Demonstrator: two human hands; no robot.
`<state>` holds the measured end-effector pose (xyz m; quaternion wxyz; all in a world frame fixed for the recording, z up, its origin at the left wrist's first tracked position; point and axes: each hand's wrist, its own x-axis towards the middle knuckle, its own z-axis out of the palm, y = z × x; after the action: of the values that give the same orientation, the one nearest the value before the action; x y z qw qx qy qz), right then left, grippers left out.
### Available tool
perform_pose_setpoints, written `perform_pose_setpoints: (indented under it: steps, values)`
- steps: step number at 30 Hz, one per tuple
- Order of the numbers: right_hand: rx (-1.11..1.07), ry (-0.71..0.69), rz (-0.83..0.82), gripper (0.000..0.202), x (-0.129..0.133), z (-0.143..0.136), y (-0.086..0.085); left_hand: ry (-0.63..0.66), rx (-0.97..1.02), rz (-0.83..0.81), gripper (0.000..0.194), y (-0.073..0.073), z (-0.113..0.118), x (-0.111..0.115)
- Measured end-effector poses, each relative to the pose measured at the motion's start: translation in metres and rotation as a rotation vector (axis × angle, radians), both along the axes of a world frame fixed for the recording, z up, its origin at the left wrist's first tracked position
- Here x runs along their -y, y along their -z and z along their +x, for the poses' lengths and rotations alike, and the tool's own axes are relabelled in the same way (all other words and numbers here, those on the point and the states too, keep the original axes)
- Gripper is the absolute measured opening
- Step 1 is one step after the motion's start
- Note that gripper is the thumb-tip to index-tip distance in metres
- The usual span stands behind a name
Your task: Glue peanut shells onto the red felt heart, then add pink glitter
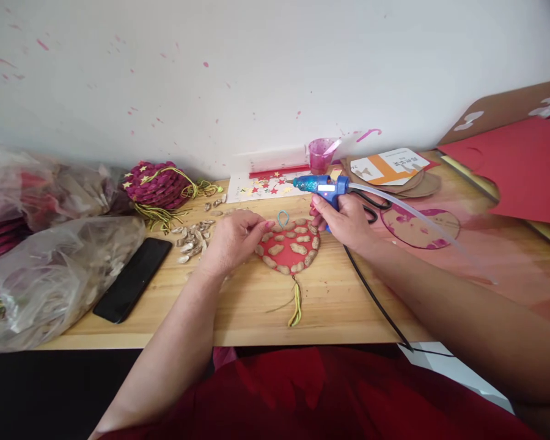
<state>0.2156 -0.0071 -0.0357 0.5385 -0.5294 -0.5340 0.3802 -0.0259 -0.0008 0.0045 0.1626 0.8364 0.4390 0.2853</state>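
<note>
Clothing [348,397], roomy table edge [256,337], right hand [348,223] gripping glue gun [318,184], left hand [233,237], hold unclear

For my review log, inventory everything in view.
Disc: one, red, centre
Peanut shells: many, tan, on disc and left
Tassel: one, yellow, below disc
Glue gun: one, blue, centre right
Glue stick: one, translucent, gun's rear
Cord: one, black, below gun
Phone: one, black, left
Bags: at least two, clear, left
Ornaments: at least two, purple, left
Stars: many, red and yellow, back
Sheet: one, white, under stars
Cup: one, pink, back
Cardboard: several pieces, brown, back right
Paper: one, red, far right
Table: one, tan, beneath
Wall: one, white, behind
Garment: one, red, bottom
Left hand: one, at disc's edge
Right hand: one, holding gun
</note>
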Motion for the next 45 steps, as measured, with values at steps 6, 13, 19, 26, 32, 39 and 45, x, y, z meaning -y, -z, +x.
perform_pose_setpoints:
  steps: [6, 13, 19, 26, 32, 39, 45]
  values:
    - [0.0, 0.002, 0.001, 0.057, 0.0, 0.0, 0.0, 0.109, -0.045, -0.069, 0.014, -0.002, -0.007, -0.002]
    - [-0.005, 0.013, -0.02, 0.059, 0.0, -0.001, -0.002, 0.194, -0.187, -0.112, 0.008, -0.005, -0.011, -0.002]
    - [0.001, 0.009, -0.021, 0.059, 0.0, 0.0, -0.001, 0.199, -0.25, -0.071, 0.003, -0.003, -0.008, -0.001]
    - [0.003, 0.005, -0.014, 0.057, 0.0, 0.0, -0.001, 0.202, -0.24, -0.059, 0.004, -0.003, -0.008, -0.001]
    - [0.009, -0.005, -0.014, 0.055, 0.001, 0.0, -0.002, 0.205, -0.185, -0.096, 0.009, -0.003, -0.01, -0.002]
    - [0.013, -0.005, -0.027, 0.056, 0.002, 0.0, -0.004, 0.04, -0.111, -0.036, 0.021, -0.007, -0.01, -0.003]
    - [0.016, -0.001, -0.025, 0.057, 0.002, -0.001, -0.004, 0.024, -0.044, 0.012, 0.04, -0.007, -0.003, 0.002]
